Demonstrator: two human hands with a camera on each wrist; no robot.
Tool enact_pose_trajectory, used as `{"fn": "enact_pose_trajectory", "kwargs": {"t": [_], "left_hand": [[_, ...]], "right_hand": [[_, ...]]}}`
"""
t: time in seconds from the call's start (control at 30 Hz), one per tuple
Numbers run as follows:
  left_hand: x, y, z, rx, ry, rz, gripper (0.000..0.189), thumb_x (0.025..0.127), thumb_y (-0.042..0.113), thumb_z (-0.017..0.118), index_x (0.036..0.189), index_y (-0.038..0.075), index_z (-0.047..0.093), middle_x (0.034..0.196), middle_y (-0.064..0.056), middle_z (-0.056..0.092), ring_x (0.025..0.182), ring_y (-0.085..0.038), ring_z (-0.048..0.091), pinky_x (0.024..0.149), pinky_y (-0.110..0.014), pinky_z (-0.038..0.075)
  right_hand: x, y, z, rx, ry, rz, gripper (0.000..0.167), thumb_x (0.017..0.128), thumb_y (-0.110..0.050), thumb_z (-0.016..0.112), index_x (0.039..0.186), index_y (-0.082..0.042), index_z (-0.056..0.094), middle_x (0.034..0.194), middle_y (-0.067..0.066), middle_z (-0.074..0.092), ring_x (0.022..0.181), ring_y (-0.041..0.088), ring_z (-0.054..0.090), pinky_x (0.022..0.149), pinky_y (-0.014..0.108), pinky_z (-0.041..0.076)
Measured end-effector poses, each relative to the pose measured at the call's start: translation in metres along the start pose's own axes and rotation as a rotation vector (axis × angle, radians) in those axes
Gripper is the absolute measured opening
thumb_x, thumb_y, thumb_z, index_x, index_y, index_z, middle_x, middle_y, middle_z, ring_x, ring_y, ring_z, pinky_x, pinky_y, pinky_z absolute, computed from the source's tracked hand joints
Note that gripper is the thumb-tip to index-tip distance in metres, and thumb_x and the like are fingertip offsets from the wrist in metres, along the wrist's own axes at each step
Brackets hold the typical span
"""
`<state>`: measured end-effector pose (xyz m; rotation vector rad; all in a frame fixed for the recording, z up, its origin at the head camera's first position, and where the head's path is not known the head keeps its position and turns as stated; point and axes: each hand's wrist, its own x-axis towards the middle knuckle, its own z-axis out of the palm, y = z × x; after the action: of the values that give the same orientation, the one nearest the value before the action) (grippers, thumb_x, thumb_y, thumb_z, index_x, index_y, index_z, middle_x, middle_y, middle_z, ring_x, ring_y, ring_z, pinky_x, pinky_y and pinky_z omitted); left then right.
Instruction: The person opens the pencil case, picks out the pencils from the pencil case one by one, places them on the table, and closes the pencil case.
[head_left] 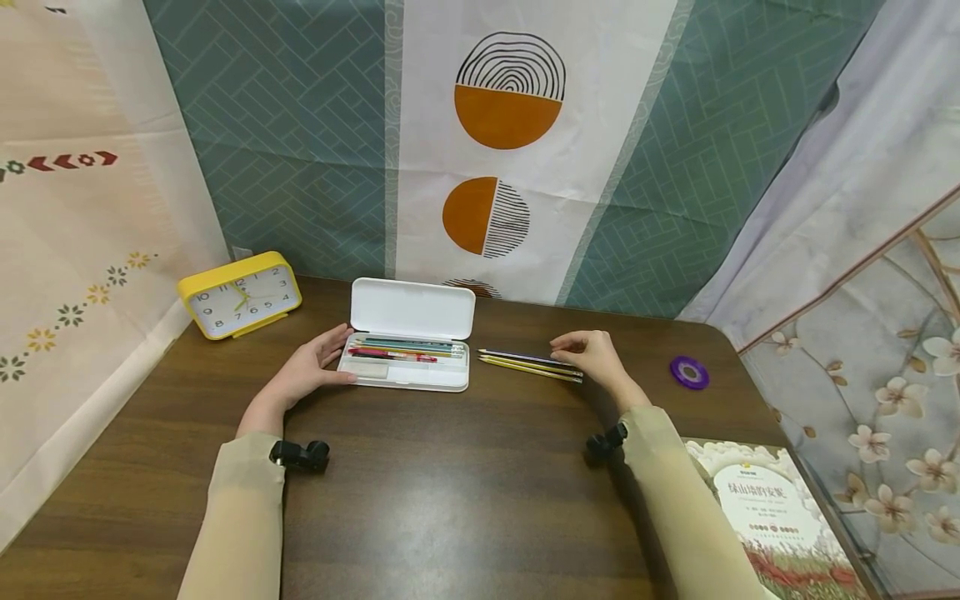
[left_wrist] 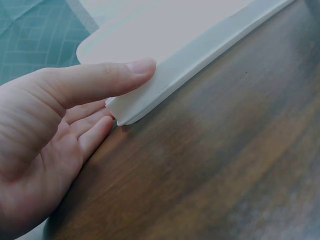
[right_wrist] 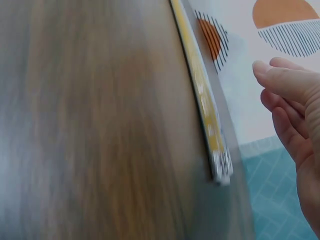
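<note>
In the head view my left hand (head_left: 311, 362) holds the left end of an open white pencil case (head_left: 412, 387). The left wrist view shows the thumb (left_wrist: 107, 80) lying on the case's rim, with the other fingers bent behind its corner. Inside lie several pencils (head_left: 408, 342), a red pen (head_left: 397, 356) and a pale block (head_left: 367, 370). My right hand (head_left: 592, 354) hovers by the eraser ends of several pencils (head_left: 528, 367) on the table. Its thumb and fingers are loosely bent, and the right wrist view shows no pencil (right_wrist: 200, 95) between them.
A yellow alarm clock (head_left: 242, 296) stands at the back left of the brown table (head_left: 435, 483). To the right lie a purple ring-shaped object (head_left: 689, 372) and a book (head_left: 780, 517). Patterned cloth (head_left: 487, 150) hangs behind the table.
</note>
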<state>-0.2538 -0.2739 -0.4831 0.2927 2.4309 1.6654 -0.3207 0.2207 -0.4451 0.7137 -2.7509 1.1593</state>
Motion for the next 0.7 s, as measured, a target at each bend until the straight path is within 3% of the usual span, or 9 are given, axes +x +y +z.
{"fn": "enact_pose_trajectory", "kwargs": {"t": [0.33,0.53,0.7], "left_hand": [[0.001,-0.001,0.001,0.002,0.001,0.002,0.103,0.081,0.016,0.081,0.156,0.001,0.012,0.161,-0.021,0.021,0.149,-0.037,0.021,0.121,-0.049,0.023],[0.000,0.000,0.000,0.002,0.003,-0.005,0.103,0.081,0.017,0.081,0.156,0.002,0.012,0.161,-0.021,0.021,0.148,-0.037,0.022,0.121,-0.050,0.023],[-0.002,0.002,0.000,0.003,0.002,-0.007,0.103,0.081,0.017,0.081,0.156,0.002,0.012,0.161,-0.021,0.021,0.148,-0.037,0.022,0.121,-0.049,0.024]], "right_hand": [[0.019,-0.019,0.020,0.081,0.082,0.021,0.022,0.084,-0.009,0.076,0.102,0.004,0.074,0.098,0.016,0.075,0.083,0.024,0.073,0.069,0.022,0.060],[0.029,-0.031,0.039,0.134,0.139,-0.012,0.021,0.082,-0.007,0.078,0.099,0.005,0.074,0.095,0.018,0.075,0.081,0.028,0.073,0.067,0.020,0.059],[0.036,-0.043,0.056,0.151,0.178,-0.040,0.020,0.082,-0.008,0.078,0.099,0.003,0.075,0.091,0.017,0.075,0.081,0.029,0.072,0.072,0.031,0.062]]}}
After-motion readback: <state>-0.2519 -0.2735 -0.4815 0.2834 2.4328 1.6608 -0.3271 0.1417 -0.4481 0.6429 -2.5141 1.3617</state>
